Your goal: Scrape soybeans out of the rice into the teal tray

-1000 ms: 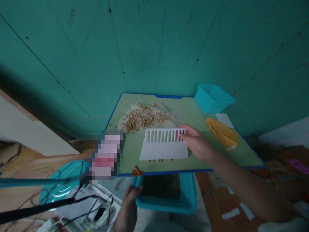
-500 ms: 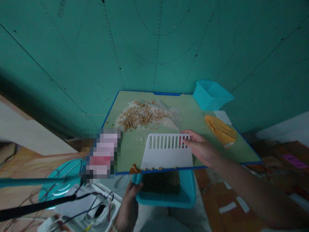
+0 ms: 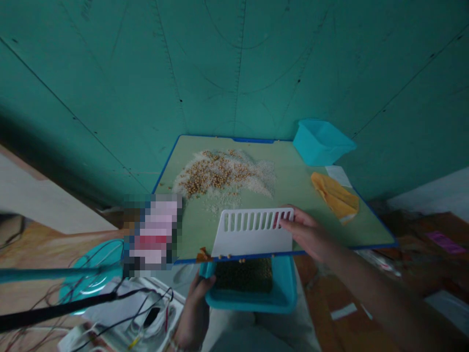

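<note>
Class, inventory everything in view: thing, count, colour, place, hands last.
Wall: one, green, beyond table
Table: one, pale green, centre
Beans: many, tan, heaped, some at near edge
Grains: many, white, mixed among beans
Scraper: one, white, slotted, at near edge
Box: one, turquoise, far right corner
Cloth: one, orange, table's right side
Paper: one, white, beside box and cloth
Tape: one, brown, near edge
Tub: one, turquoise, dark filling, below near edge
Cables: several, mixed colours, lower left
Round item: one, turquoise, left, behind cables
Blurred item: one, pinkish, table's left side
Left hand: one, bare, on tub's left rim
Right hand: one, bare, gripping scraper
</note>
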`<state>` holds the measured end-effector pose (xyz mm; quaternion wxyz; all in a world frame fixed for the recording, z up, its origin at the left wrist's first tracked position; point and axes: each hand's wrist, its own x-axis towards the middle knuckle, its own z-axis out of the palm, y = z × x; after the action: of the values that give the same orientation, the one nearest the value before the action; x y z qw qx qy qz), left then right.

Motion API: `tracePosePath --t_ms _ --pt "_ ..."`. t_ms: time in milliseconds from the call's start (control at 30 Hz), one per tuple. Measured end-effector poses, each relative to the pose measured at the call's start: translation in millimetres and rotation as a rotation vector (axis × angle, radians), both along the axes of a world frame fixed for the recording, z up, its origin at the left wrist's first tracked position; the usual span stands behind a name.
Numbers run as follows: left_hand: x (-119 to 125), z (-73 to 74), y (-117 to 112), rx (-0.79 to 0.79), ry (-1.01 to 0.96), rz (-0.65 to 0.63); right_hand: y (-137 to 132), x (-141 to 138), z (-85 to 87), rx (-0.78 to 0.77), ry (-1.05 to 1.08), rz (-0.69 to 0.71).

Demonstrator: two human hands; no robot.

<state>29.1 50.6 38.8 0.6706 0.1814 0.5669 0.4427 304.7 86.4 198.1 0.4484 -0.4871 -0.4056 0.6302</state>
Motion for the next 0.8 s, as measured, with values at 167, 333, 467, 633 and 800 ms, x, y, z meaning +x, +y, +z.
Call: tracePosePath --t_ms 167,333,467,633,800 --pt "5.5 8.4 -1.7 -0.023 -0.048 -0.016 -8.9 3.7 -17.6 0.009 -0.039 -0.006" --pt "11.2 15.2 -4.1 -0.013 -0.097 -0.029 -8.3 0.7 -16.5 0.022 -0.048 -0.030" --pt "1.9 13.3 0.3 -0.028 -0.085 -0.029 -7.0 -0.2 -12.9 0.010 -0.039 -0.023" --pt "-8.8 -3.6 -1.9 -0.045 -0.054 0.035 -7.8 2.2 -14.1 0.019 -0.055 -0.003" --pt "-2.2 0.2 -13.6 -0.070 -0.097 0.095 -8.7 5.5 -16.1 0.028 -0.049 0.006"
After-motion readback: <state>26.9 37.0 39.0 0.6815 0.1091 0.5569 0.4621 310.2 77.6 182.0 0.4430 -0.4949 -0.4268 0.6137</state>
